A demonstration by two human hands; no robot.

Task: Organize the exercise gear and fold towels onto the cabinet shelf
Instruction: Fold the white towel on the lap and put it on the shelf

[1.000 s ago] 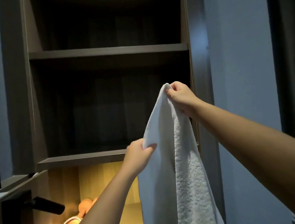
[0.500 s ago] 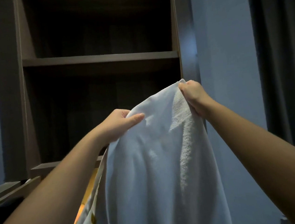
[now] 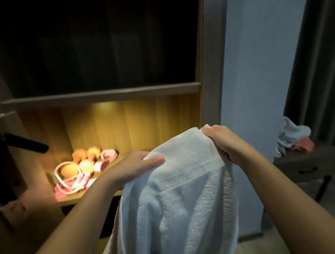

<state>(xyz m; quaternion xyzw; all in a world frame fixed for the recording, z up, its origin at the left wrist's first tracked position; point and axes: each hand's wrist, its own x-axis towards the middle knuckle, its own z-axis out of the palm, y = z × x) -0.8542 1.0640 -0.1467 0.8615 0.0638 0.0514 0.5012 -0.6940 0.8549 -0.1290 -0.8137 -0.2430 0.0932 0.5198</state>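
Head view: your right hand [image 3: 223, 144] is clenched on the upper corner of the white towel [image 3: 180, 196]. Your left hand [image 3: 133, 168] pinches the same top edge, thumb laid across the cloth. The towel hangs between your forearms, in front of the cabinet. Behind the left hand, the lit shelf [image 3: 73, 198] carries pink and orange exercise gear [image 3: 81, 168]. Crumpled cloths [image 3: 293, 134] lie on a dark side table [image 3: 307, 161] at right.
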